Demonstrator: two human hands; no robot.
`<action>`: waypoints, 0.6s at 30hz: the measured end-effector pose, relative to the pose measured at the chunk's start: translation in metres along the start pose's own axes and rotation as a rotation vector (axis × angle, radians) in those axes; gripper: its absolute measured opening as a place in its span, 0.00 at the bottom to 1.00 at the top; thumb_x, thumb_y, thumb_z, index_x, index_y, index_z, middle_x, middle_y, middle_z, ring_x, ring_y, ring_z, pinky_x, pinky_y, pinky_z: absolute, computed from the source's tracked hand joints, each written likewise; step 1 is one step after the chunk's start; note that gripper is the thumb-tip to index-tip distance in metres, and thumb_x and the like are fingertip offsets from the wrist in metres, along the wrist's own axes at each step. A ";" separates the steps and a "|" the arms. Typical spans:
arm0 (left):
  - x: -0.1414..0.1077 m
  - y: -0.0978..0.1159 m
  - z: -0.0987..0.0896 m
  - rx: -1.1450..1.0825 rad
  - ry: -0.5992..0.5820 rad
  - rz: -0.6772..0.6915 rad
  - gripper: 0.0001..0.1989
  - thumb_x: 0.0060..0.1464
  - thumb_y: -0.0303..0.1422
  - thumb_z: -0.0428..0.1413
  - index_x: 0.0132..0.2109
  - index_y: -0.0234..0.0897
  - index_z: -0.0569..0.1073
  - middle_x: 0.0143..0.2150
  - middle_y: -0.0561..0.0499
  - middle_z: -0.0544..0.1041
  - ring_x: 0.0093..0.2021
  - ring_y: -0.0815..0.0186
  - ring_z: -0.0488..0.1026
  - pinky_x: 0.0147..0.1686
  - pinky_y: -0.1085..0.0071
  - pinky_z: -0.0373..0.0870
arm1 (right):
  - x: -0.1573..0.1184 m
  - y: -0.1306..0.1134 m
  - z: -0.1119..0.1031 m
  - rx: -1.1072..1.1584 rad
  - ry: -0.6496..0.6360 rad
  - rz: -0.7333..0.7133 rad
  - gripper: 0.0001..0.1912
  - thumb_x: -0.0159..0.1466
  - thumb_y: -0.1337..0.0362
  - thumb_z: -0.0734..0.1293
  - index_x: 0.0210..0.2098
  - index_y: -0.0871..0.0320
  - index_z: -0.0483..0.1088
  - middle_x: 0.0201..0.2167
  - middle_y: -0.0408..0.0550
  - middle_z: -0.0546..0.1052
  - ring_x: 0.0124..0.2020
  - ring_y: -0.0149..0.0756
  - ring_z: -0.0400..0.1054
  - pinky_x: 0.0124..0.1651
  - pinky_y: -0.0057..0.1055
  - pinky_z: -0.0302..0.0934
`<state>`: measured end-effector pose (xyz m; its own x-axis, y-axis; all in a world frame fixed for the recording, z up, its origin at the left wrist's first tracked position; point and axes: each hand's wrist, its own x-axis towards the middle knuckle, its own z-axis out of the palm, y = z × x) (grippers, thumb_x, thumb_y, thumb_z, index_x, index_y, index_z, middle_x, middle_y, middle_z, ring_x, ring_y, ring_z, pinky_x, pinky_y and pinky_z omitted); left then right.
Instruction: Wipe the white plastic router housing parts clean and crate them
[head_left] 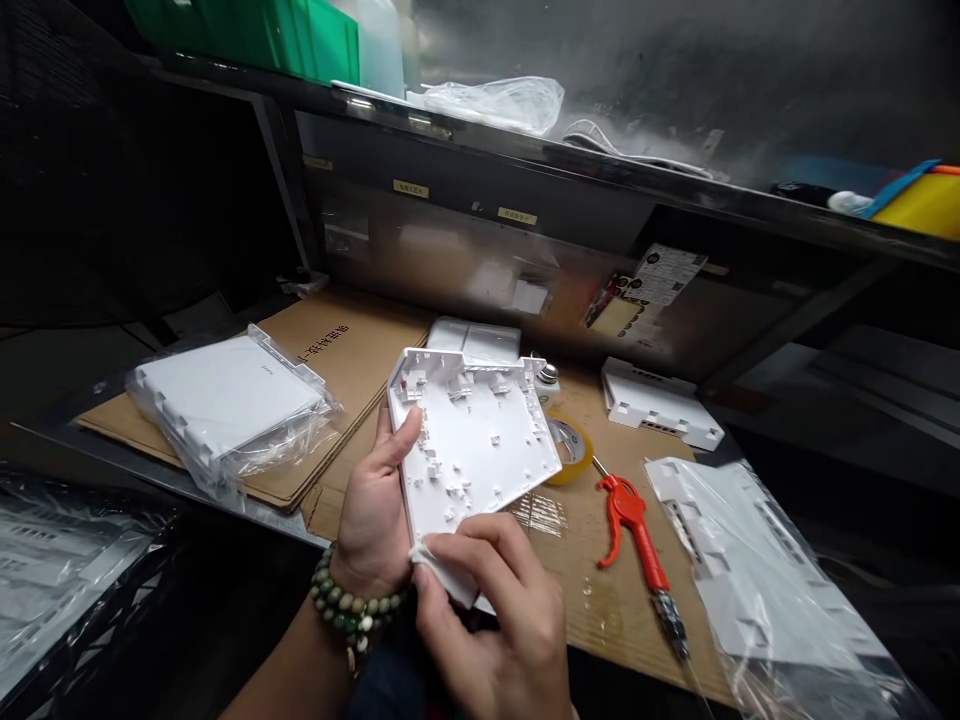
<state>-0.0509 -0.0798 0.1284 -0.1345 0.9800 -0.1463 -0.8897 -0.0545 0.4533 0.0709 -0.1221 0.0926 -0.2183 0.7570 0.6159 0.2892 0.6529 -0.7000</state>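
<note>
A white plastic housing (pixel 480 470) is tilted up in front of me, its inner side with small posts and clips facing me. My left hand (pixel 375 510) grips its left edge, thumb over the rim and the other fingers mostly hidden behind. At the lower left corner, my right hand (pixel 502 610) pinches a small white piece of cloth (pixel 421 552) between thumb and forefinger, pressed against the housing's edge. Just right of the housing, partly covered by it, lies a roll of yellow tape (pixel 576 450). A red air blow gun (pixel 634 525) rests on the cardboard farther right.
Bagged white housings lie at left (pixel 232 395) and right (pixel 772 570). Another white housing (pixel 660 402) sits at the back right. Cardboard sheets (pixel 360 320) cover the bench. A metal shelf (pixel 480 140) spans above, with a green bin (pixel 247 35). A metal-topped bottle (pixel 549 375) stands behind the tape.
</note>
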 end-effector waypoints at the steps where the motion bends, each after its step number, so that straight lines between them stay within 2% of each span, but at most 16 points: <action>1: 0.000 0.000 -0.002 0.014 -0.005 0.003 0.30 0.70 0.32 0.47 0.75 0.47 0.52 0.64 0.43 0.77 0.58 0.49 0.78 0.65 0.47 0.67 | 0.001 0.001 -0.003 -0.023 -0.008 -0.002 0.06 0.63 0.70 0.71 0.39 0.55 0.77 0.32 0.45 0.75 0.29 0.30 0.73 0.31 0.23 0.69; 5: -0.001 0.000 -0.005 0.022 0.000 -0.001 0.28 0.71 0.34 0.46 0.75 0.46 0.54 0.64 0.42 0.76 0.59 0.48 0.76 0.65 0.45 0.66 | 0.004 -0.001 -0.009 -0.061 -0.003 0.006 0.06 0.63 0.71 0.71 0.39 0.57 0.78 0.32 0.46 0.76 0.29 0.30 0.74 0.31 0.22 0.69; 8: -0.003 0.001 -0.001 -0.007 0.047 0.010 0.28 0.71 0.32 0.44 0.74 0.47 0.55 0.64 0.44 0.77 0.62 0.48 0.74 0.66 0.45 0.65 | 0.001 -0.006 -0.001 -0.027 0.024 -0.002 0.05 0.62 0.70 0.72 0.38 0.57 0.78 0.32 0.47 0.76 0.30 0.31 0.75 0.33 0.23 0.71; 12: -0.006 0.005 -0.007 -0.030 0.052 -0.091 0.28 0.72 0.38 0.44 0.75 0.45 0.54 0.65 0.45 0.75 0.67 0.48 0.68 0.68 0.47 0.62 | -0.003 0.000 -0.001 -0.040 -0.005 -0.013 0.06 0.62 0.71 0.71 0.39 0.58 0.77 0.32 0.46 0.76 0.30 0.32 0.75 0.33 0.25 0.71; 15: -0.006 0.014 -0.028 -0.009 -0.035 -0.150 0.31 0.70 0.45 0.47 0.75 0.44 0.54 0.68 0.46 0.72 0.70 0.48 0.61 0.69 0.48 0.59 | -0.001 0.021 -0.028 -0.115 0.087 0.056 0.06 0.63 0.70 0.71 0.40 0.56 0.78 0.34 0.46 0.76 0.33 0.33 0.75 0.35 0.27 0.71; 18: -0.005 0.026 -0.050 0.020 -0.070 -0.114 0.31 0.68 0.49 0.48 0.74 0.54 0.55 0.69 0.54 0.70 0.73 0.52 0.57 0.70 0.49 0.57 | 0.003 0.046 -0.067 -0.248 0.303 0.158 0.04 0.65 0.66 0.72 0.40 0.54 0.80 0.37 0.47 0.77 0.38 0.35 0.75 0.39 0.29 0.70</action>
<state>-0.0957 -0.0954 0.0969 -0.0014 0.9906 -0.1367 -0.8884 0.0615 0.4548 0.1464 -0.0915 0.0862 0.1195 0.7816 0.6123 0.5209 0.4756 -0.7088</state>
